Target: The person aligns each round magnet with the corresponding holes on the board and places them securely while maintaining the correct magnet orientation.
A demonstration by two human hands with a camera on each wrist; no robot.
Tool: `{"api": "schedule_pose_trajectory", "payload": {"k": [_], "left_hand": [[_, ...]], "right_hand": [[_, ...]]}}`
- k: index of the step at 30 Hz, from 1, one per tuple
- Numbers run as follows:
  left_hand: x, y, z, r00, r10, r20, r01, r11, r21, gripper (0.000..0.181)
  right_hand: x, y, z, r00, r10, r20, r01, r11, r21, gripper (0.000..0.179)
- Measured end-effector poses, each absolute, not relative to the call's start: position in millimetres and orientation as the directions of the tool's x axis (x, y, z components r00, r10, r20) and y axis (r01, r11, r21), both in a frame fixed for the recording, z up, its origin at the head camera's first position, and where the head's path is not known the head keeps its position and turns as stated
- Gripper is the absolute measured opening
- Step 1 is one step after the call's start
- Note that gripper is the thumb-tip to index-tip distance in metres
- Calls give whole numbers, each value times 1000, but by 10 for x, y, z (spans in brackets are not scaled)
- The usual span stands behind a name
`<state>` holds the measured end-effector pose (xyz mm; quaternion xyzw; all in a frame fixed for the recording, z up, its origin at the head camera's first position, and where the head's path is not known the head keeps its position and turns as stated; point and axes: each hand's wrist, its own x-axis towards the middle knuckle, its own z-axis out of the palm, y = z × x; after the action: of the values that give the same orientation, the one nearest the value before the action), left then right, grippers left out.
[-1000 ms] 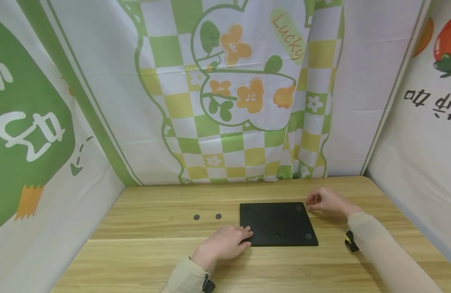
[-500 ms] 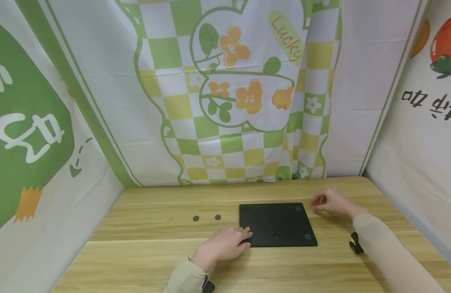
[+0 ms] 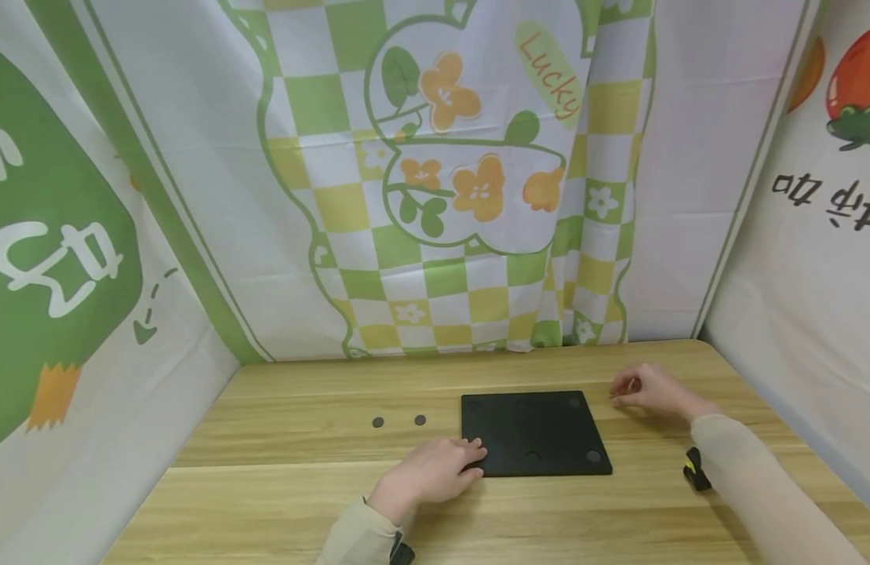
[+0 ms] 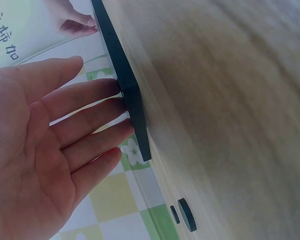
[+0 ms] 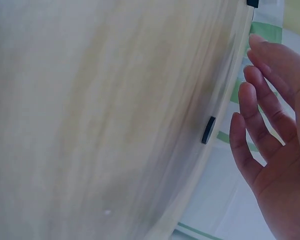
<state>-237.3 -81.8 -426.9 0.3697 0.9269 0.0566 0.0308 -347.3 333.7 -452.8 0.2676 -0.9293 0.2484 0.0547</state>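
A thin black rectangular board lies on the table, marked with several round spots. Grey discs fill two of them on its right side, a front disc and a back disc. My left hand rests straight fingertips on the board's left edge. To the right of the board, my right hand hovers with loosely bent fingers, holding nothing. In the right wrist view, another small dark disc lies on the table near that hand; the head view does not show it.
Two loose dark discs, one left and one right, lie on the wooden table left of the board. A patterned curtain hangs behind the table's back edge, with printed cloth walls at both sides.
My right hand has moved right, away from the board's back right corner. The left hand and board keep their places.
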Motion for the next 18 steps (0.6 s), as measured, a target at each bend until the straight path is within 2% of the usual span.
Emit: {"api": "schedule_pose_trajectory", "payload": {"k": [18], "left_hand": [[-2387, -820, -4291, -726, 687, -10, 680, 721, 131, 37]], "right_hand": [[-3459, 3459, -4520, -867, -444, 225, -497, 740, -454, 18]]}}
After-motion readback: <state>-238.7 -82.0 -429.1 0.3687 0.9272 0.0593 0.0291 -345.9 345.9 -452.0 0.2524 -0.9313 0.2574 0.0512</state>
